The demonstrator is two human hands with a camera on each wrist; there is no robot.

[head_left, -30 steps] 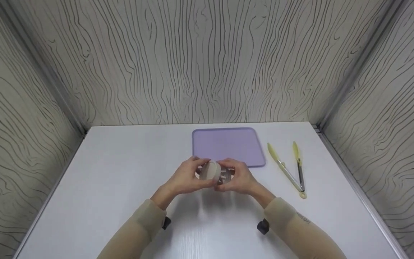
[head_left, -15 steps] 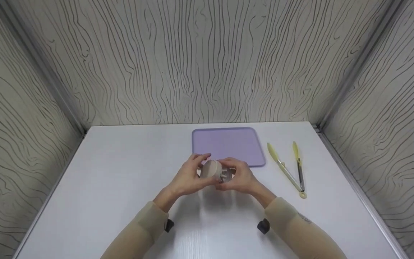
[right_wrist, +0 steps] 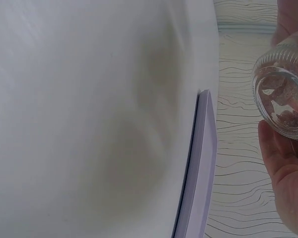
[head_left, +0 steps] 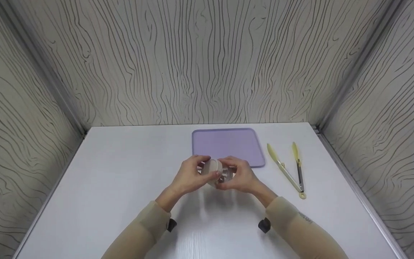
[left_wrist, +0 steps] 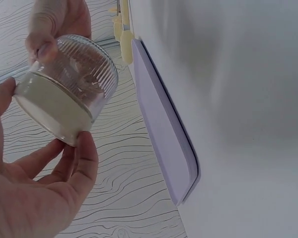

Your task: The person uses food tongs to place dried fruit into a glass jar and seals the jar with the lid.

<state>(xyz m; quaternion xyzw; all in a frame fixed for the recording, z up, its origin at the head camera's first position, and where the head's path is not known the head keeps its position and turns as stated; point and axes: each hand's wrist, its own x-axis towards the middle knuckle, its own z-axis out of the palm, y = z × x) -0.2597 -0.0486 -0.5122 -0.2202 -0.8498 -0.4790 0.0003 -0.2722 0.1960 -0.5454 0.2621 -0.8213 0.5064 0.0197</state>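
Note:
A ribbed clear glass jar (left_wrist: pixel 92 69) with a cream lid (left_wrist: pixel 52 106) is held on its side above the table, between both hands. My left hand (head_left: pixel 188 175) pinches the lid's rim, thumb on one side and fingers on the other. The jar's glass body is gripped by my right hand (head_left: pixel 242 176), its fingers and thumb curled round it. In the right wrist view the round glass base of the jar faces the camera, with my right hand's fingers along its side. Pinkish-brown shapes show through the glass.
Beyond the hands a purple tray (head_left: pixel 225 145) lies flat on the white table (head_left: pixel 128 162). To its right is a pair of spread tongs (head_left: pixel 289 176) with yellow tips. Wood-patterned panels (head_left: pixel 199 64) rise behind and at both sides.
The fingers of my left hand lifted at the lid half a second ago and have closed on it again, the thumb shifted further over it. My right hand stays nearly still on the jar.

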